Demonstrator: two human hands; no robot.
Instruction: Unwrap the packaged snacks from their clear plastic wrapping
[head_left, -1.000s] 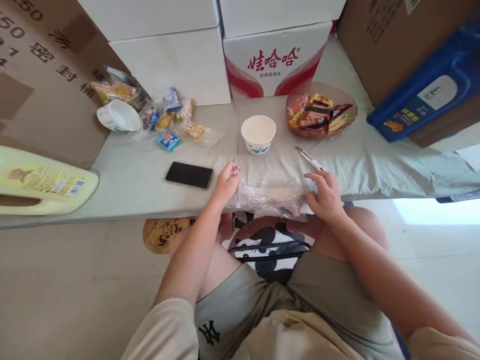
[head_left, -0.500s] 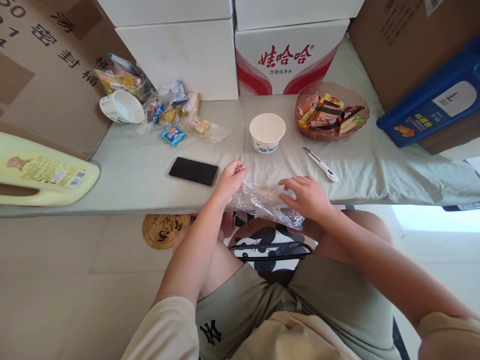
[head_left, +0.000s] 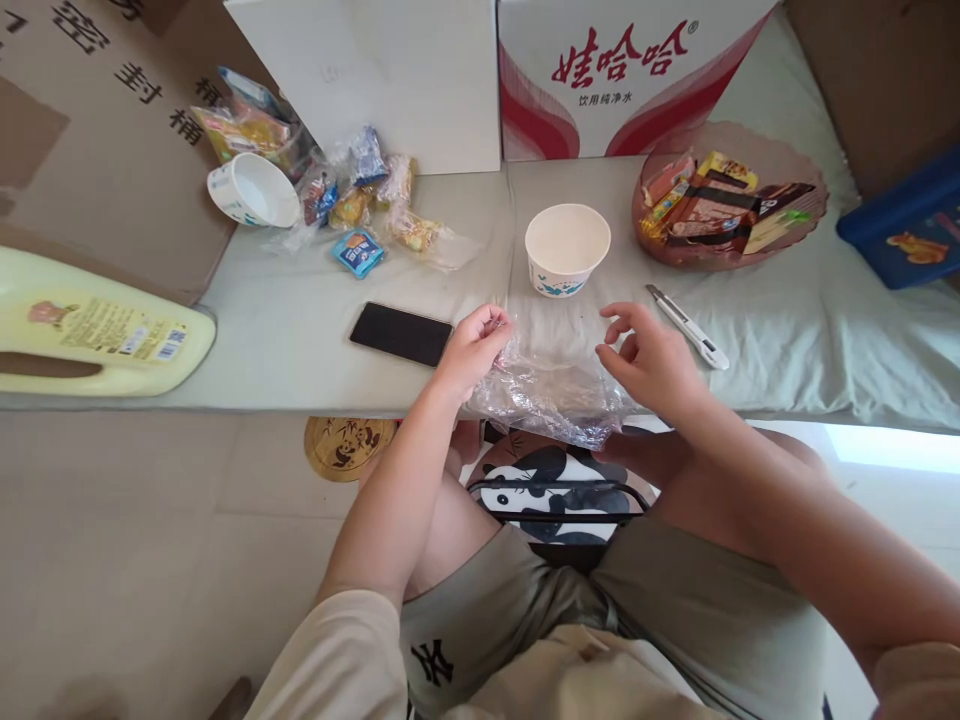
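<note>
At the near edge of the cloth-covered table, my left hand is closed on a gathered end of a clear plastic bag. The crinkled bag spreads to the right and hangs slightly over the edge. My right hand is raised just beyond the bag's right side, its fingers curved and apart with nothing between them. A white paper bowl with blue print stands upright behind the hands. To the right hand's right lies a white utility knife. A black phone lies left of my left hand.
A pink translucent bowl holds several wrapped snacks. Packaged snacks and a tilted paper bowl lie back left. White cartons line the back. A yellow jug stands left, a blue container right.
My right hand has lifted away from the bag, moving right and outward. My left hand keeps its hold on the bag's end. The camera view has shifted closer and lower.
</note>
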